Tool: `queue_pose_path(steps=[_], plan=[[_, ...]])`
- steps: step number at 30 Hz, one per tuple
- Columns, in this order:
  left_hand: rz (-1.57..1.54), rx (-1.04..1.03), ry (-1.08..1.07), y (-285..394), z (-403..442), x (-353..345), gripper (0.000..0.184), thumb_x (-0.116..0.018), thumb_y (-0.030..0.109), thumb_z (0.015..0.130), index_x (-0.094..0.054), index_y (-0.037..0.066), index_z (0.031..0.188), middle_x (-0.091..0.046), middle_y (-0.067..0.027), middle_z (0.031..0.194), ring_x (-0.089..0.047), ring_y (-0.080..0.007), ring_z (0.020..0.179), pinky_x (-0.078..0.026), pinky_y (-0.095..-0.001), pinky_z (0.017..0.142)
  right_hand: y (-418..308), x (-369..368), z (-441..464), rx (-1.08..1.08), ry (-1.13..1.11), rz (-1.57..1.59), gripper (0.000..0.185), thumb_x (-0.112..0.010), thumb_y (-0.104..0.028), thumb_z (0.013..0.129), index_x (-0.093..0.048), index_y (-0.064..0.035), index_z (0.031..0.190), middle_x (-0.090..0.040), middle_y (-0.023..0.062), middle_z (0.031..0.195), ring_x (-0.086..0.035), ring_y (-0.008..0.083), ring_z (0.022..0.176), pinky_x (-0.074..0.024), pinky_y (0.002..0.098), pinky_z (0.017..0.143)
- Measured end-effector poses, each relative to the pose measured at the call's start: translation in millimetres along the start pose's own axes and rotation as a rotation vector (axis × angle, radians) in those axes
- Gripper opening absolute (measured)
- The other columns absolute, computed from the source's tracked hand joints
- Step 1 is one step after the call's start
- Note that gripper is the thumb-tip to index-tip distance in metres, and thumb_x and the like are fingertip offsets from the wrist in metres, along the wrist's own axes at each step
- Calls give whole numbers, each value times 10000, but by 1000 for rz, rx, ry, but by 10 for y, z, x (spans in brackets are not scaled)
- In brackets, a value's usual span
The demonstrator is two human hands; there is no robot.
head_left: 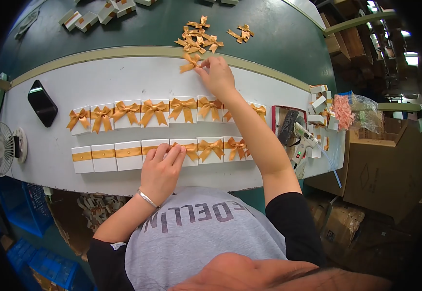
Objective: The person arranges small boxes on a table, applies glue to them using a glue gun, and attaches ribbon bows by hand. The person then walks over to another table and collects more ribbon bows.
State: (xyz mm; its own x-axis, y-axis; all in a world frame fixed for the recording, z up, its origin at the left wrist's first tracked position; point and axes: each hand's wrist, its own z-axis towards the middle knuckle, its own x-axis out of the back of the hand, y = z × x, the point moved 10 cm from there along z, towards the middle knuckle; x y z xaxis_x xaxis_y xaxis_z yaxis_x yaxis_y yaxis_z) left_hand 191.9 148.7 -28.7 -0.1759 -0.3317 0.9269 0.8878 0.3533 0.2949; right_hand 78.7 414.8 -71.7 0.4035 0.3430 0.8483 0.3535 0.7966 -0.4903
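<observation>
My right hand [216, 75] reaches to the far edge of the white work surface, its thumb and fingers pinching a gold ribbon bow [190, 63]. Nearer to me, my left hand [160, 172] rests over the front row of small white boxes, its bent fingers close together at a box bow [187, 148] that they partly cover. Left of that hand, several boxes [104, 157] carry a flat gold band with a small dot in the middle. To its right, boxes have bows [211, 149]. The back row of boxes [155, 112] carries bows too, partly hidden by my right forearm.
Loose gold bows [199, 36] lie on the green table [143, 29] beyond a raised strip. At right are a glue gun [305, 143] and a red-edged tray [275, 121]. A phone [42, 103] and a small fan [0, 149] stand left. More boxes [107, 12] lie far back.
</observation>
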Motion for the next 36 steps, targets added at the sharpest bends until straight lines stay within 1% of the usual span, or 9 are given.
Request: queue_pose_path(steps=[4,10,11,14,15,18,23,27,36], plan=[[-254,83,-31,-155,16,106,508,-691,15,813,-661,27,1320,-663,-71,1258,-590,-273,1127,-483,-397,953,-34,-95,68,36,-125,104,153,-746,-153,935,-696,-16,980,-726,128,993,-717,259,832,-563,373,776],[-499,290,379,-670,101,817,700,-798,53,849,-518,44,1490,-512,-166,1469,-534,-297,1289,-474,-386,1004,-1057,638,-910,179,-471,483,98,-736,-46,922,-699,-5,1003,-747,89,908,-712,172,794,-561,299,706],[-607,344,421,-683,141,867,544,-816,95,872,-632,18,1378,-659,-139,1262,-630,-216,1091,-539,-350,867,-1213,678,-1117,247,-549,516,103,-737,-41,923,-703,-6,1013,-744,83,912,-704,155,790,-561,294,708],[-1075,469,-198,-650,-57,105,314,-803,107,911,-740,-13,1194,-763,-90,995,-672,-109,811,-548,-267,688,-1461,722,-1522,317,-658,499,107,-737,-42,934,-709,-1,1028,-749,72,928,-714,135,827,-567,284,725],[-1250,560,-76,-652,-187,-1,161,-782,112,943,-785,-22,1032,-773,-41,815,-631,-44,631,-513,-216,578,-1427,692,-1600,228,-644,560,106,-737,-48,940,-709,1,1030,-749,69,922,-717,132,826,-569,282,725],[-1345,640,-34,-644,-468,-145,154,-776,114,952,-783,-15,1036,-778,-52,876,-661,-50,685,-523,-218,606,-1272,378,-1811,7,-654,715,111,-737,-65,956,-713,10,1034,-750,63,897,-723,122,809,-577,274,717],[-855,696,176,-920,-667,180,245,-789,54,899,-704,16,1126,-751,-79,876,-700,-151,748,-548,-273,654,-1211,-119,-1834,-69,-587,760,116,-736,-80,966,-721,21,1021,-755,56,837,-709,106,720,-580,266,665],[-141,238,331,-696,-599,590,387,-795,2,810,-707,37,1185,-699,-104,1188,-638,-278,1009,-535,-378,824,-1197,-262,-1760,-104,-554,667,106,-732,-74,952,-719,28,977,-756,84,822,-720,138,713,-582,286,649],[324,15,3,-330,-463,135,413,-616,143,905,-687,0,1286,-655,-73,1344,-581,-207,1138,-464,-339,896,-1260,-232,-1750,-20,-466,584,119,-738,-88,912,-703,26,918,-746,161,816,-744,266,729,-587,352,675]])
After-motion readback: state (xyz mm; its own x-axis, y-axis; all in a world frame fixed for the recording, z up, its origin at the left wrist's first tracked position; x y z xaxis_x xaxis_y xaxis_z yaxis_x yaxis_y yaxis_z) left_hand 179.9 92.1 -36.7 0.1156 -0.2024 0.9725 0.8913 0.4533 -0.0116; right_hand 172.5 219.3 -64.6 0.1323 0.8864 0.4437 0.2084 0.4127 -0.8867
